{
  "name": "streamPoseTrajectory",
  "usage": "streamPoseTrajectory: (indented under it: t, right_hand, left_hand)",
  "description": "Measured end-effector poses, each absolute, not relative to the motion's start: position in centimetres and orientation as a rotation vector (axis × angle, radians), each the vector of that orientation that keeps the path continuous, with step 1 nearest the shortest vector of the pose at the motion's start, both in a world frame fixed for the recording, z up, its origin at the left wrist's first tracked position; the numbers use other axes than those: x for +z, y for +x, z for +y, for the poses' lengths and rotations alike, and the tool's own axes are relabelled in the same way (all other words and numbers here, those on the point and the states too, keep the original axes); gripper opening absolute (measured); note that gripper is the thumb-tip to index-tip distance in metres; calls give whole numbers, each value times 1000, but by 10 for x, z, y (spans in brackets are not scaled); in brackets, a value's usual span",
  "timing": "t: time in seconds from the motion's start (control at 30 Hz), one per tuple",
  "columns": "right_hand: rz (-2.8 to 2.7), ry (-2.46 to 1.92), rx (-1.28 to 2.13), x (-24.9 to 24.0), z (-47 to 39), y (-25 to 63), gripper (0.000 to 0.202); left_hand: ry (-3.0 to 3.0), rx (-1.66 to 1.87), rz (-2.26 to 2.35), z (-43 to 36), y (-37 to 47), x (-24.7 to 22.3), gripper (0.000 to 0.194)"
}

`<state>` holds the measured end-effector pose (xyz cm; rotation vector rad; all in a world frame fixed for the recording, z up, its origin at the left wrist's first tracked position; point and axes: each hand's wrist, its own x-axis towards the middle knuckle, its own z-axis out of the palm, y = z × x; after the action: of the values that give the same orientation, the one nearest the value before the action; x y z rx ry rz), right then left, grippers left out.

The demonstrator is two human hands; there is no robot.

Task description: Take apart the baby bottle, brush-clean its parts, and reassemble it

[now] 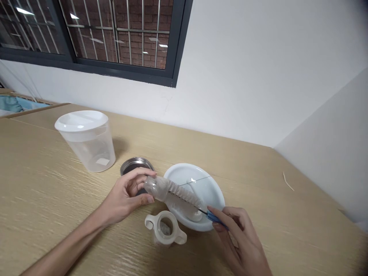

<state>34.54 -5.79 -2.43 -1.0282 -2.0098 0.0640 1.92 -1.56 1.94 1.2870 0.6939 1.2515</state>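
Both hands are closed on something in the head view: the left hand (123, 199) steadies a small bulb-shaped vessel (153, 187) between thumb and fingers, and the right hand (237, 234) pinches the blue handle (214, 218) of a brush (186, 195). Just off the left fingertips, the vessel lies tilted, its rounded end toward the left palm; it is see-through and glossy there, turning milky toward the right hand. Whether it is glass or plastic cannot be told. Between the two hands runs the brush, with dense whitish bristles around a dark, thin stem. Its bristled end meets the vessel's milky end; how far it reaches inside is unclear.

Under the brush and beyond the right hand sits a glossy white dish (216, 191), with a thin rod (198, 180) slanting across it. Nearer the wearer, between the hands, a whitish cup (166, 239) stands with its round mouth upward and an ear-like handle on either side. Partly hidden behind the left hand is a round metal tin (137, 161). Farther beyond that hand, to its left, stands a translucent container (96, 151) with a white lid (83, 119).
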Motion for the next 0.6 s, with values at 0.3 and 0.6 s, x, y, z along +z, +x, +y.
streamPoseTrajectory:
  t: [0.3,0.6]
  right_hand:
    - [-1949,-988,76,-27,-55,347,45]
    - [-1877,-1074,187,-27,-60,343,35]
  left_hand:
    - [1340,1235,634,-16,20,26,42]
    - [1372,1206,612,-18,17,27,44]
